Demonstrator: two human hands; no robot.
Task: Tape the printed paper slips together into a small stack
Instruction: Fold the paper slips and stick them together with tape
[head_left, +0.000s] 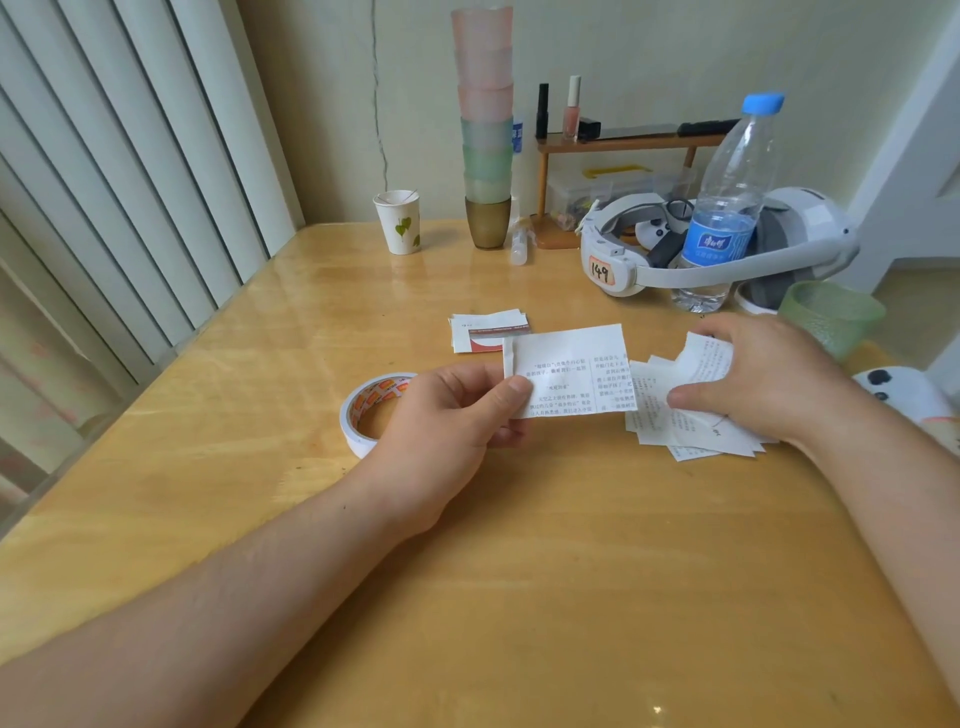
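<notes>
My left hand (457, 410) pinches the left edge of a printed paper slip (571, 371) and holds it just above the wooden table (519, 571); a strip of white tape runs down the slip's left edge. My right hand (763, 379) rests on a loose pile of printed slips (691, 431) to the right, its fingers lifting one slip's upper edge. A roll of double-sided tape (363, 410) lies flat on the table, partly behind my left hand. A small stack of slips (488, 332) lies farther back, at the centre.
At the back stand a paper cup (399, 221), a tall tower of stacked cups (485, 130), a water bottle (727, 208), a white headset (727, 244) and a small wooden shelf (623, 143). A green cup (831, 312) sits just beyond my right hand. Vertical blinds line the left side.
</notes>
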